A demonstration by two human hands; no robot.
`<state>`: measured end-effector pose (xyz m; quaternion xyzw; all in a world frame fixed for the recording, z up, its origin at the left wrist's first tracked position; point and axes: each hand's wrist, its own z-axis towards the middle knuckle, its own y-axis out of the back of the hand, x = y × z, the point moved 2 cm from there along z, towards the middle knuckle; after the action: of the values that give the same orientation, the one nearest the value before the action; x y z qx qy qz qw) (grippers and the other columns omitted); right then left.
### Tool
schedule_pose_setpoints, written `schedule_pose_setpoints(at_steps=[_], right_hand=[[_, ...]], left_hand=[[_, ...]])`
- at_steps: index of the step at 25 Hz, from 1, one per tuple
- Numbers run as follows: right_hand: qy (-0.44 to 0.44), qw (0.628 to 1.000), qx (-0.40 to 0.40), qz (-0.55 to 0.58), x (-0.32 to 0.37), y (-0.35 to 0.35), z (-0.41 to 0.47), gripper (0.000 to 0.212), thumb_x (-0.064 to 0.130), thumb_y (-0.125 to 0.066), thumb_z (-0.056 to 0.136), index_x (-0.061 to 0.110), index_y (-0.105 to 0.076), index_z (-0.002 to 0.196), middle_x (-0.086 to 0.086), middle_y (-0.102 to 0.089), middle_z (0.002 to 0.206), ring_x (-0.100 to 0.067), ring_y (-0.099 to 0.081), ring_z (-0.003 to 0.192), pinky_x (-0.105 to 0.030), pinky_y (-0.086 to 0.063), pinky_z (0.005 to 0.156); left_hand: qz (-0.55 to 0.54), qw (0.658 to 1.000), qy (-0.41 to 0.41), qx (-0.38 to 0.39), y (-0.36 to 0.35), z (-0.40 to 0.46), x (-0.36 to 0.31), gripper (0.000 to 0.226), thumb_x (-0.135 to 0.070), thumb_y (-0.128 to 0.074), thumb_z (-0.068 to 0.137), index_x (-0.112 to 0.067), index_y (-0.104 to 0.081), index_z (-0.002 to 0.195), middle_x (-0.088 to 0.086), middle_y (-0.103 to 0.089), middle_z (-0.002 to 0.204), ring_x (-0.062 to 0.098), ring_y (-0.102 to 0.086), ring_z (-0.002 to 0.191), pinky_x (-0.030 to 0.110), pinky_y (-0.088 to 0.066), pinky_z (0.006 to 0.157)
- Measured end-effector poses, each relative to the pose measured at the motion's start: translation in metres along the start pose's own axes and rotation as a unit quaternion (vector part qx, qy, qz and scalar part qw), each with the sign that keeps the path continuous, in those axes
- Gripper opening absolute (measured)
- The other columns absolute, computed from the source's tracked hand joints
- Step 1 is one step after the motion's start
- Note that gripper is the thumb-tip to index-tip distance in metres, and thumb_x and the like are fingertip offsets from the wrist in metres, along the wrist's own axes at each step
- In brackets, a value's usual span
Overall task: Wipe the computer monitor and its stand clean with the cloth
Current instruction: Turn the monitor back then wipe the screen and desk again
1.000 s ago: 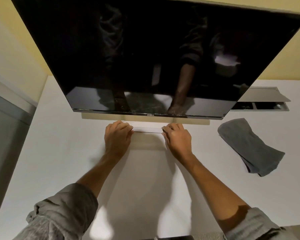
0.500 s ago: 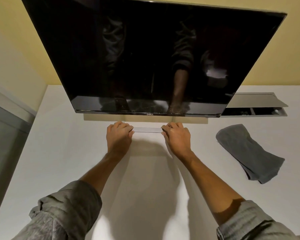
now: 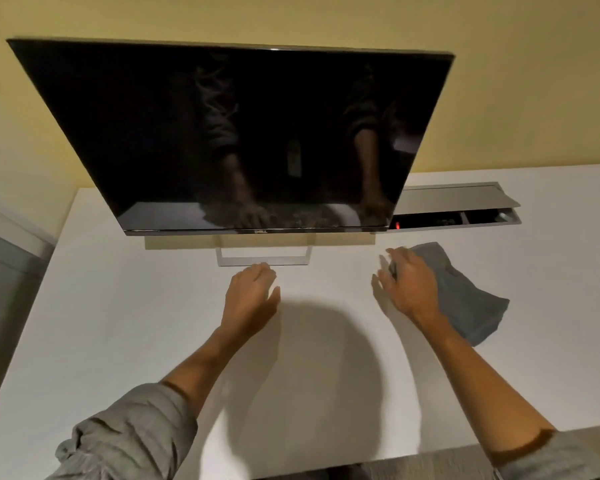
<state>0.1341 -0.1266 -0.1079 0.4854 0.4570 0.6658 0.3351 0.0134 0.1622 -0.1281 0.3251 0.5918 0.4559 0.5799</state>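
— Reaching for the cloth (image 3: 471, 299), was she? Where did it lie?

— Near the right edge of the desk (image 3: 118, 306), just in front of the open cable tray (image 3: 465, 216). Her right hand (image 3: 409, 289) had come down over the cloth's near end, fingers spread and loose; I couldn't tell if it had taken hold yet.

— And the monitor (image 3: 229, 133)?

— It stood toward the desk's back edge, screen dark, its stand (image 3: 264, 259) bare beneath it.

— A second earlier both hands were on that stand, weren't they?

— They were, one gripping each end of the base. Then both had let go. The left hand (image 3: 252, 299) hovered just in front of the stand, open and holding nothing, while the right had swung across to the cloth.

— So the positioning looked finished?

— I'd say so. Wiping hadn't begun; picking up the cloth seemed the step in hand.
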Motion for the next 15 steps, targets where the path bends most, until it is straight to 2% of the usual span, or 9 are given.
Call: schedule_pose_setpoints(at_steps=[1,3,5,6,8,10,12,13,15], right_hand=[[-0.015,0.998,0.006,-0.059,-0.021,0.005,0.0,0.052,0.04,-0.058,0.088,0.009,-0.055,0.131,-0.016,-0.057,0.13,-0.036,-0.054,0.115,-0.049,-0.045,0.091],[-0.048,0.982,0.073,-0.166,-0.056,0.007,-0.001,0.067,0.052,-0.052,0.09,0.015,-0.037,0.145,-0.018,-0.037,0.149,-0.039,-0.036,0.133,-0.06,-0.032,0.103],[-0.063,0.969,0.153,-0.183,-0.081,-0.003,-0.004,0.07,0.059,-0.037,0.095,0.024,-0.017,0.153,-0.014,-0.015,0.159,-0.039,-0.018,0.143,-0.063,-0.02,0.109],[-0.065,0.97,0.173,-0.159,-0.088,-0.008,-0.006,0.067,0.057,-0.033,0.097,0.027,-0.014,0.154,-0.011,-0.013,0.161,-0.038,-0.016,0.144,-0.062,-0.02,0.111],[-0.037,0.981,0.142,-0.125,-0.101,-0.018,-0.011,0.056,0.044,-0.04,0.1,0.028,-0.025,0.152,-0.011,-0.027,0.157,-0.039,-0.027,0.14,-0.062,-0.031,0.107],[0.025,0.985,0.069,-0.155,-0.109,-0.021,-0.012,0.049,0.026,-0.059,0.094,0.021,-0.046,0.141,-0.015,-0.051,0.14,-0.041,-0.05,0.121,-0.057,-0.05,0.084],[0.067,0.987,0.038,-0.143,-0.116,-0.019,-0.007,0.043,0.015,-0.069,0.087,0.015,-0.059,0.129,-0.016,-0.064,0.124,-0.04,-0.062,0.104,-0.049,-0.056,0.069],[0.077,0.99,0.033,-0.111,-0.117,-0.016,-0.004,0.04,0.013,-0.068,0.087,0.014,-0.061,0.127,-0.017,-0.065,0.12,-0.04,-0.064,0.1,-0.047,-0.057,0.069],[0.043,0.999,0.024,-0.006,-0.115,-0.002,0.003,0.036,0.01,-0.057,0.093,0.016,-0.06,0.129,-0.014,-0.066,0.117,-0.036,-0.064,0.097,-0.046,-0.057,0.074]], left_hand=[[0.011,1.0,-0.023,0.01,-0.006,-0.005,-0.011,0.017,-0.03,-0.056,0.09,-0.016,-0.062,0.097,0.002,-0.063,0.102,0.021,-0.056,0.089,0.033,-0.046,0.08],[0.035,0.997,-0.061,0.044,-0.019,-0.016,-0.029,0.02,-0.034,-0.058,0.089,-0.018,-0.059,0.101,-0.001,-0.059,0.107,0.022,-0.054,0.096,0.032,-0.044,0.079],[0.063,0.992,-0.07,0.082,-0.032,-0.028,-0.045,0.035,-0.041,-0.056,0.091,-0.016,-0.058,0.114,0.004,-0.057,0.124,0.027,-0.054,0.114,0.036,-0.045,0.09],[0.067,0.991,-0.053,0.102,-0.038,-0.035,-0.049,0.044,-0.046,-0.053,0.092,-0.013,-0.057,0.121,0.009,-0.055,0.134,0.031,-0.05,0.125,0.041,-0.044,0.096],[0.042,0.992,0.002,0.12,-0.046,-0.041,-0.058,0.055,-0.053,-0.045,0.093,-0.011,-0.055,0.127,0.014,-0.049,0.143,0.035,-0.044,0.133,0.046,-0.043,0.1],[0.026,0.993,0.024,0.111,-0.048,-0.04,-0.072,0.054,-0.054,-0.044,0.092,-0.012,-0.052,0.125,0.011,-0.049,0.136,0.033,-0.047,0.125,0.043,-0.044,0.092],[0.02,0.996,0.008,0.083,-0.045,-0.031,-0.094,0.049,-0.052,-0.045,0.092,-0.012,-0.052,0.12,0.006,-0.052,0.123,0.03,-0.051,0.112,0.039,-0.044,0.082],[0.01,0.998,0.001,0.067,-0.042,-0.025,-0.107,0.047,-0.05,-0.044,0.092,-0.011,-0.055,0.116,0.005,-0.054,0.118,0.028,-0.052,0.107,0.037,-0.045,0.079],[-0.022,0.999,-0.01,0.041,-0.034,-0.012,-0.136,0.047,-0.047,-0.043,0.09,-0.009,-0.06,0.11,0.004,-0.059,0.11,0.026,-0.055,0.102,0.038,-0.049,0.079]])
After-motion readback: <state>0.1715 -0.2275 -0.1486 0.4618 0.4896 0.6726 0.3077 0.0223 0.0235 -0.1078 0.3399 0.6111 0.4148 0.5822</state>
